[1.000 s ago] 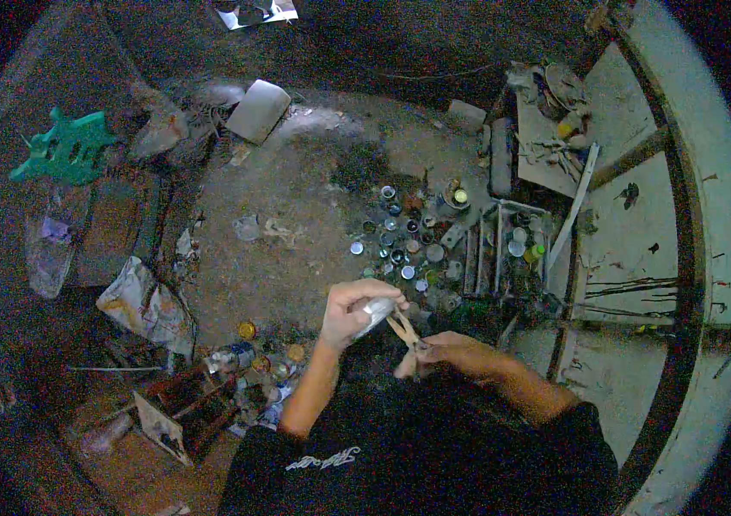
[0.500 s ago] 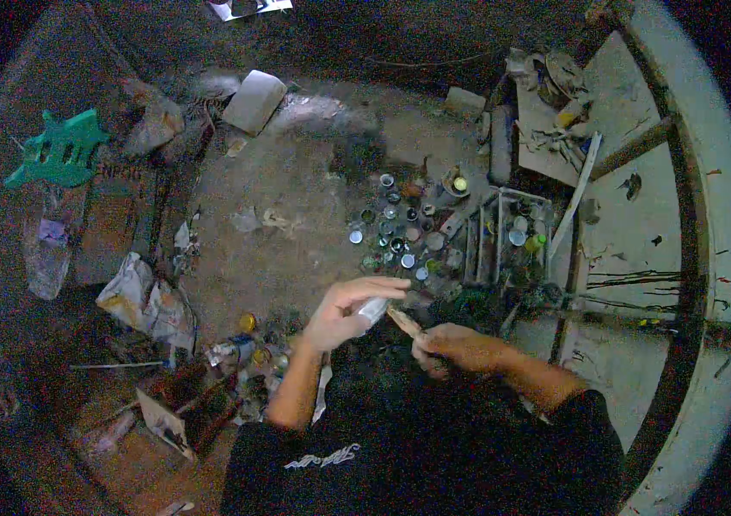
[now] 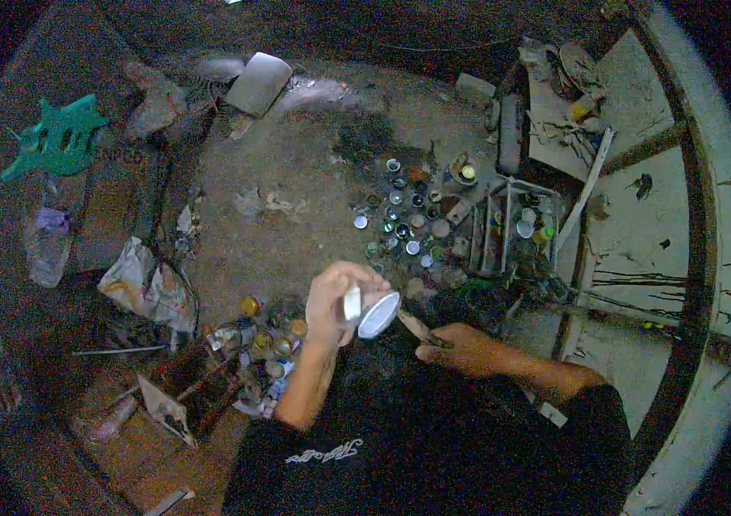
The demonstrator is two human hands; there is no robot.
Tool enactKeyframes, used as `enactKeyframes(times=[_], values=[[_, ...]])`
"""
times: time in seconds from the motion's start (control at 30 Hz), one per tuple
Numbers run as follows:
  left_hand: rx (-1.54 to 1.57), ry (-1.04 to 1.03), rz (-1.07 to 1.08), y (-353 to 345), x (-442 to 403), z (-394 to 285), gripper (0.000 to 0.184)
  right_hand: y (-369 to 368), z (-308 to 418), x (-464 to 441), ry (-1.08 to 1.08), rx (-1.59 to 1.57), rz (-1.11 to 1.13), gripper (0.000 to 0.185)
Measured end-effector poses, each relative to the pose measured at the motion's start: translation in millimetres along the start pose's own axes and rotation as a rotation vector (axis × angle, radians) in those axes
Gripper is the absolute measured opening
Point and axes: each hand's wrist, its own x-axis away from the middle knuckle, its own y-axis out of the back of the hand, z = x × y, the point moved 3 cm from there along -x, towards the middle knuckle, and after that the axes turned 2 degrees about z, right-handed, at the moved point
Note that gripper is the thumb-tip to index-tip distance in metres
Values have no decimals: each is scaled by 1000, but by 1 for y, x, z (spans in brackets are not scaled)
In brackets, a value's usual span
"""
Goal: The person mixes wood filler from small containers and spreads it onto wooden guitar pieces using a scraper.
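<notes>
My left hand (image 3: 331,301) is wrapped round a small white cup or can, tilted so that its round pale face (image 3: 379,316) points toward my right hand. The fingers curl over the cup's far side. My right hand (image 3: 462,350) grips a flat, light brown stick (image 3: 417,327), and the tip of the stick lies close to the cup's rim. Whether tip and rim touch is too blurred to tell.
Several small open cans (image 3: 402,230) stand on the dirty floor ahead, beside a metal rack (image 3: 516,225). More jars (image 3: 264,342) are at the lower left. A green guitar-shaped body (image 3: 60,138) is at the far left, and a crumpled bag (image 3: 149,288) lies nearer.
My left hand has turned the cup, so its round face now shows. My right hand has moved slightly right with the stick, away from the cup.
</notes>
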Motion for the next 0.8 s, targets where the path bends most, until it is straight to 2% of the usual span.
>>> enactKeyframes(times=[0.03,0.07,0.1,0.17,0.23,0.4,0.43,0.5,0.57,0.67,0.73,0.77,0.8], values=[[-1,0,2,0,-2,0,29,-1,-3,-1,-18,5,-1,51],[151,33,-37,-1,-3,4,33,2,-2,0,-20,15,4,51],[301,65,-80,0,-4,8,37,5,6,4,49,2,-13,50],[354,98,-106,7,-7,19,40,5,13,5,121,-21,-28,50],[518,138,-90,13,-13,30,41,7,12,4,19,33,-70,47],[561,255,-3,22,-24,62,46,17,1,-1,-16,167,-125,46],[564,265,5,24,-26,67,46,20,0,-1,-30,229,-158,46],[422,237,185,24,-28,74,48,24,6,2,-68,214,-168,46],[370,318,256,32,-31,76,55,22,6,2,-107,190,-185,46],[333,353,374,28,-37,74,59,16,-12,-3,-80,119,-205,44],[73,402,419,31,-38,63,67,3,-12,-7,-34,8,-200,44],[75,432,449,33,-40,59,67,-5,-12,-8,-47,-18,-230,44],[105,497,442,36,-43,59,67,-11,-11,-7,51,-74,-302,45]])
